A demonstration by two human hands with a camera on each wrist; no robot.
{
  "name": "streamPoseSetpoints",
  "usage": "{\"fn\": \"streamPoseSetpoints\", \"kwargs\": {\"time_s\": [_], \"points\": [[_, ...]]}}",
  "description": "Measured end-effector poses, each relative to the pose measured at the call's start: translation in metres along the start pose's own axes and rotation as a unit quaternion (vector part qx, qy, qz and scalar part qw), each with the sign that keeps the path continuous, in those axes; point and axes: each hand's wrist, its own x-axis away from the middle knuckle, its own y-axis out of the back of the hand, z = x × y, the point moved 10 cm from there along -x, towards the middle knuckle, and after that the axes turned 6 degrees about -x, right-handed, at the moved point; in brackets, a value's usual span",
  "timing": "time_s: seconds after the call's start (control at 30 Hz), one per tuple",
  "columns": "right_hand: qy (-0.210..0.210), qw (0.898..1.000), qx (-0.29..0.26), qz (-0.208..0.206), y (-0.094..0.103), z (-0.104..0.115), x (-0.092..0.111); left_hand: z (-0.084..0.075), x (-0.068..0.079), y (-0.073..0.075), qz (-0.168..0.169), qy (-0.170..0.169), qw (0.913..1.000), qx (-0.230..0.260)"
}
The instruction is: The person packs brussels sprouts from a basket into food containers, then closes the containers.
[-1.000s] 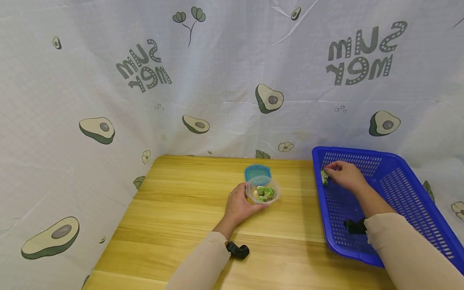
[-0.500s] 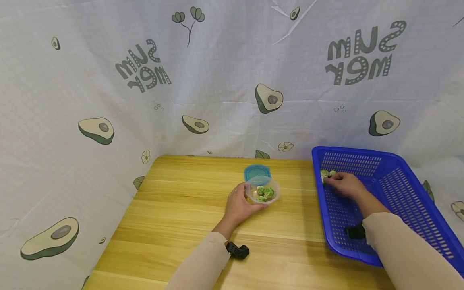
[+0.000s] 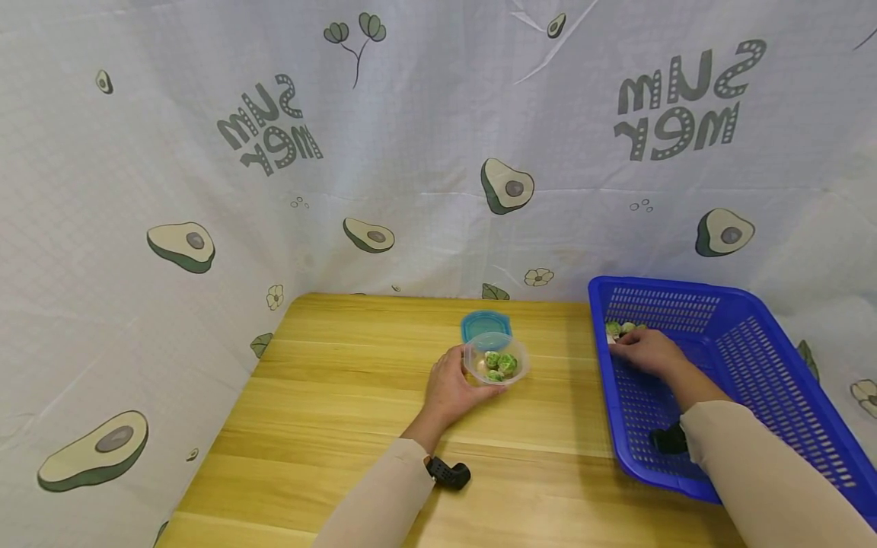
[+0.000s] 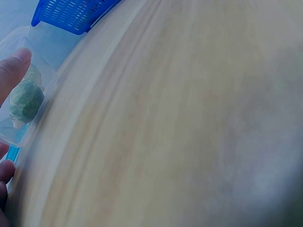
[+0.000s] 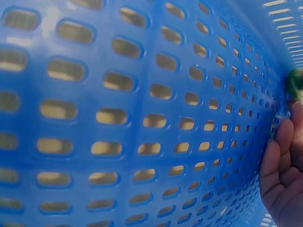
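Head view, far left first: steady as a second ago, the left hand [image 3: 452, 388] kept its grip round the clear bowl [image 3: 523, 367], three Brussels sprouts [image 3: 507, 364] showing inside! Just behind sat the blue lid [image 3: 485, 326], on the table [image 3: 329, 380]. Rightward, the blue basket [image 3: 613, 411] held more sprouts [image 3: 613, 329] in its far-left corner; the right hand [image 3: 647, 352] had slid nearer, uncovering them. Pinching one? Couldn't tell.

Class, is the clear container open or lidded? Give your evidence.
Open. The clear container is uncovered, green sprouts show inside, and the blue lid lies behind it on the table.
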Motion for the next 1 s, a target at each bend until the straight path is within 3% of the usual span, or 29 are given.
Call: {"fn": "streamPoseSetpoints", "kwargs": {"time_s": [0.47,0.7,1.0], "points": [[0.013,1.000,-0.020,-0.003,0.005,0.004,-0.001,-0.001,0.000,0.000,-0.002,-0.003,1.0000,-0.006],[-0.007,0.999,-0.024,-0.041,0.017,0.010,0.004,-0.003,0.000,0.002,-0.004,-0.005,0.9999,-0.012],[0.001,0.994,-0.033,-0.106,0.036,0.027,0.012,-0.002,0.000,0.002,-0.001,-0.002,0.9999,-0.013]]}}
